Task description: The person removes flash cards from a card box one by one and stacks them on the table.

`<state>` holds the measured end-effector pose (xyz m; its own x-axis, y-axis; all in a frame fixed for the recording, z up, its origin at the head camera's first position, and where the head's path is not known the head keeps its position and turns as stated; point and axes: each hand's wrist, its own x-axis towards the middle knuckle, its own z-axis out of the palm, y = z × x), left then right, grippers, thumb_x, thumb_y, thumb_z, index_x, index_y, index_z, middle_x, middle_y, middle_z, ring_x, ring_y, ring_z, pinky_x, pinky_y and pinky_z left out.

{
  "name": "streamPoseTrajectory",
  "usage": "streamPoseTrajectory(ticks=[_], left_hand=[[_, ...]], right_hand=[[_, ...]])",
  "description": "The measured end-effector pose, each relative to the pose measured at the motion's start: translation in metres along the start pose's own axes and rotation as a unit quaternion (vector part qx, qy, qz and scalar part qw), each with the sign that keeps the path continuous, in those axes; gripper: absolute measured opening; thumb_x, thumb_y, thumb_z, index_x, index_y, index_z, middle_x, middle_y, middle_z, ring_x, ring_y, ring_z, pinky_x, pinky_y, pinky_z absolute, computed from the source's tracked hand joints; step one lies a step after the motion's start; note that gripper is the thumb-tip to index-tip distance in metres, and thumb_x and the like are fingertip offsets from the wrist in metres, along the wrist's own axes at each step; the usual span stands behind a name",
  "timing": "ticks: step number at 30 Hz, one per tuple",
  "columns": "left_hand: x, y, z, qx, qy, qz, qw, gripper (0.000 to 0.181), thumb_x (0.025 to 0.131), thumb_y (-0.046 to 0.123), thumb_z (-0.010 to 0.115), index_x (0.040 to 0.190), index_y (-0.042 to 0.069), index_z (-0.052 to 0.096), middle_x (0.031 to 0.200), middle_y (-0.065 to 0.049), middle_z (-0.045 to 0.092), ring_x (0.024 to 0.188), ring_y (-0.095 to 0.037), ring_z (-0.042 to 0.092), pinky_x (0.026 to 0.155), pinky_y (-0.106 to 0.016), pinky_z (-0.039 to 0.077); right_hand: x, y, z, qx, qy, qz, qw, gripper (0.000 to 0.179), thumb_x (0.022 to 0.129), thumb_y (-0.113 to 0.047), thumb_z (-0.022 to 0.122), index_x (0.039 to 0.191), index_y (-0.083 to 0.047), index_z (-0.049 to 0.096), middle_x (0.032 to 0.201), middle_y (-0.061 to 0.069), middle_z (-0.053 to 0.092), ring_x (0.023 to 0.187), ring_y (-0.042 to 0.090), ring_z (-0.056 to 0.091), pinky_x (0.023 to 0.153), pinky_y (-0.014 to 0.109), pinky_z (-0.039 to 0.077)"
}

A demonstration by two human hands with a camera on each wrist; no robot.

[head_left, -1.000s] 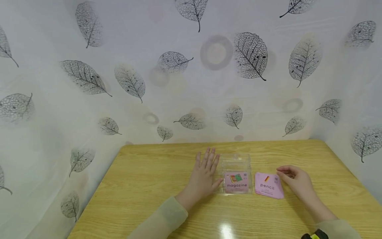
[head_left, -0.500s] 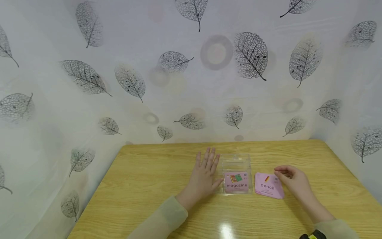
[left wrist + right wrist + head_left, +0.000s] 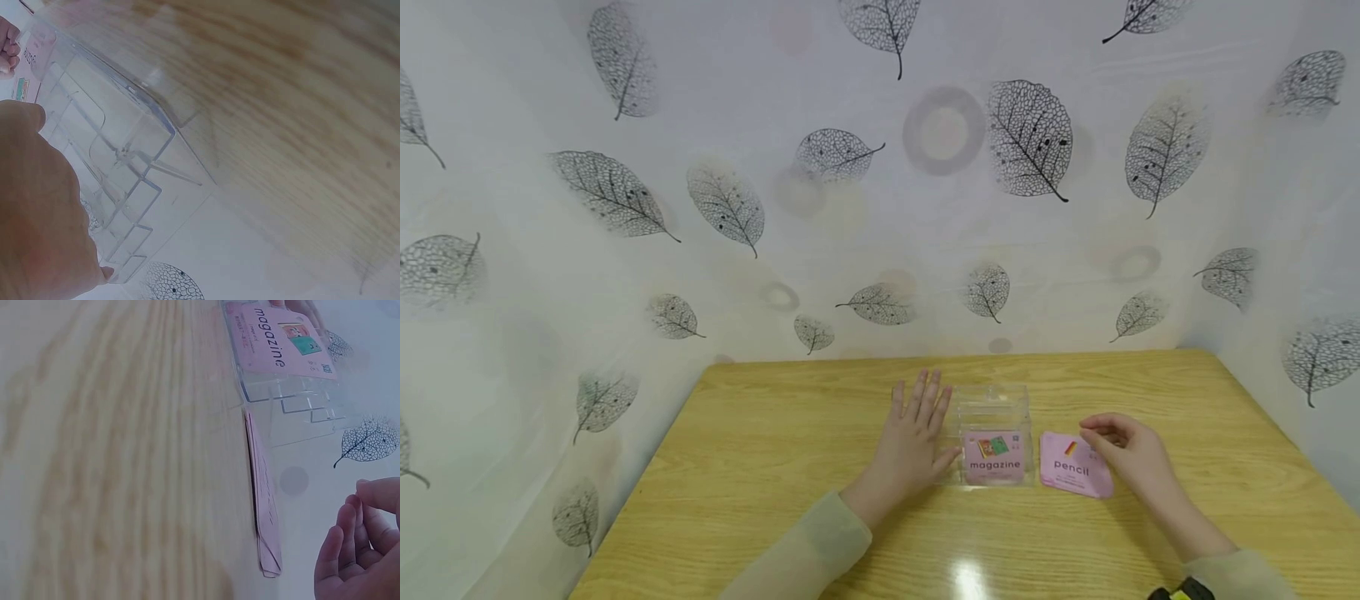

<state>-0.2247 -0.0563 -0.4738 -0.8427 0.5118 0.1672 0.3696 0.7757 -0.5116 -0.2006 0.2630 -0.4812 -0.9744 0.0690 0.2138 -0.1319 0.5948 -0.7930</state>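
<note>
A clear stepped plastic holder (image 3: 992,402) stands on the table, a pink card printed "magazine" (image 3: 994,477) upright in its front. My left hand (image 3: 910,446) rests along the holder's left side, fingers straight and spread. In the left wrist view its thumb lies close to the holder's steps. To the right of the holder lies a small stack of pink cards (image 3: 1070,482), the top one reading "pencil"; edge-on in the right wrist view, its layers show. Over the stack's right upper corner hovers my right hand (image 3: 1133,454), fingers loosely curled, thumb near the index fingertip, nothing between them.
The wooden table (image 3: 760,467) reaches back to a pale curtain (image 3: 880,217) with leaf prints, which also hangs along both sides. A black and yellow band (image 3: 1183,590) shows at the right wrist.
My right hand has slid a little to the left, from beside the card stack to over its right upper corner. My left hand, the holder and the cards stay in place.
</note>
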Motion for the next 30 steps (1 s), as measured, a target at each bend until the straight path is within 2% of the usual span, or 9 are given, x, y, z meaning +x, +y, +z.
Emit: streamPoseTrajectory(ticks=[6,17,25,30], left_hand=[[-0.001,-0.001,0.0,-0.005,0.001,0.004,1.0,0.087,0.091,0.069,0.009,0.151,0.008,-0.008,0.154,-0.019,-0.02,0.145,-0.035,-0.005,0.115,-0.057,0.005],[-0.002,0.0,-0.001,-0.009,0.005,0.003,0.9999,0.086,0.091,0.068,0.013,0.151,0.009,-0.007,0.155,-0.018,-0.019,0.145,-0.034,-0.004,0.115,-0.056,0.008],[-0.001,0.001,0.001,-0.007,0.0,0.0,1.0,0.086,0.091,0.068,0.012,0.151,0.009,-0.008,0.155,-0.018,-0.021,0.145,-0.034,-0.005,0.115,-0.056,0.005],[0.0,0.001,0.002,-0.003,0.006,0.001,1.0,0.086,0.091,0.068,0.011,0.151,0.009,-0.008,0.155,-0.018,-0.019,0.145,-0.034,-0.004,0.115,-0.056,0.008]], right_hand=[[-0.001,-0.008,0.002,0.013,-0.008,0.006,0.9999,0.025,0.088,-0.021,0.067,0.103,-0.001,0.066,0.09,0.006,0.068,0.073,-0.006,0.056,0.063,0.013,0.048],[-0.004,-0.013,0.006,0.03,-0.026,0.01,0.9991,0.026,0.089,-0.024,0.066,0.105,-0.004,0.065,0.092,0.004,0.067,0.076,-0.002,0.058,0.067,0.014,0.049],[-0.006,-0.021,0.008,0.038,-0.039,0.012,0.9985,0.029,0.089,-0.026,0.066,0.106,-0.004,0.065,0.094,0.006,0.068,0.077,-0.001,0.059,0.069,0.015,0.05],[-0.007,-0.027,0.01,0.05,-0.039,0.01,0.9979,0.026,0.088,-0.023,0.067,0.105,-0.003,0.066,0.093,0.005,0.069,0.077,-0.001,0.06,0.067,0.017,0.05]])
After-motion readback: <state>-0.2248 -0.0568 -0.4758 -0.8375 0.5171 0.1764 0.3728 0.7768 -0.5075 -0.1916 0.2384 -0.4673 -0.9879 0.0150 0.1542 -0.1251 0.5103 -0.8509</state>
